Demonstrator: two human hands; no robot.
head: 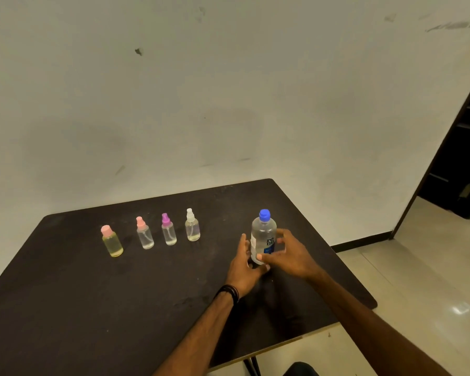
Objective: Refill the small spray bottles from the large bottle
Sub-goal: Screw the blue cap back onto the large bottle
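- Four small spray bottles (169, 232) stand in a row on the table (92, 294).
- Large bottle (263, 237) stands right of the row, between left hand (244, 267) and right hand (288, 253).
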